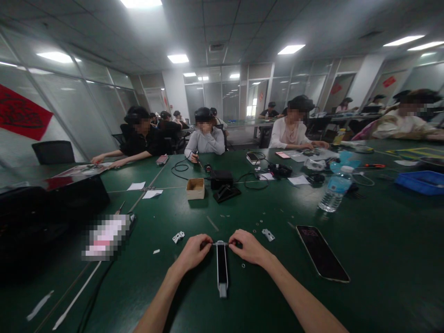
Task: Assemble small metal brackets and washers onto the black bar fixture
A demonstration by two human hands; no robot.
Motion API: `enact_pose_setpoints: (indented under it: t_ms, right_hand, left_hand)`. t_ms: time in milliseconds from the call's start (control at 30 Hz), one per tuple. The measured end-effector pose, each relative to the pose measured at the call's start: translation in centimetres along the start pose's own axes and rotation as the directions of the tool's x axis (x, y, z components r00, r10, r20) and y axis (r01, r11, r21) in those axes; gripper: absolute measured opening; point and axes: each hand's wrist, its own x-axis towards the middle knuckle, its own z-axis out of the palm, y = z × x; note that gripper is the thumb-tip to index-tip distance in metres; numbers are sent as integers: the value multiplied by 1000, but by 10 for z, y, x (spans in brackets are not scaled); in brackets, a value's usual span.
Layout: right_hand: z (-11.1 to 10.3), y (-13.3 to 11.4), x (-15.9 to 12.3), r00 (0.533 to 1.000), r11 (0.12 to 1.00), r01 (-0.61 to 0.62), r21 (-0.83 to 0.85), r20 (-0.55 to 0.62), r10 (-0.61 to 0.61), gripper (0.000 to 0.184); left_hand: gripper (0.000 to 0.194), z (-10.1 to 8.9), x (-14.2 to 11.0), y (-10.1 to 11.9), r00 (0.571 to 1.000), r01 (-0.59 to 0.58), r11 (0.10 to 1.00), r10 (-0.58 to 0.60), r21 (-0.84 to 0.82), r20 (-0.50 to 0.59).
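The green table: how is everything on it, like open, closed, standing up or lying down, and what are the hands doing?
Bottle: upright, cap on.
Small box: open on top.
Blue tray: open.
Phone: flat, screen up.
Left hand: fingers pinching.
Right hand: fingers pinching.
Long gray piece: between the hands, far end pinched.

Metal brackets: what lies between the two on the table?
Head view: the left hand and right hand, holding the far end of a slim dark strip.

An office-like workroom, judging by glass partitions [88, 85], ceiling light panels [178, 58] and people seated at green surfaces [263, 296] holding small parts [268, 235].
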Motion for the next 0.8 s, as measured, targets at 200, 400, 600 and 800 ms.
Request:
enact_pose_setpoints:
  t_ms: [200,400,600,800]
  right_hand:
    - [0,0,0,1000,1000,2,10,-3,-2,12]
    - [5,5,1,999,1000,23,12,-27,-22,11]
    - [8,7,2,998,999,41,14,-52,-40,9]
    - [4,3,1,999,999,14,40,-36,-12,11]
  left_hand:
    - [17,0,0,-1,1000,-9,1000,9,0,4]
    - [15,10,1,-3,999,-30,1000,30,-9,-22]
    - [19,10,1,-6,998,-44,999,45,31,-50]
    - [21,-17,-5,-27,993,36,990,-20,139,-114]
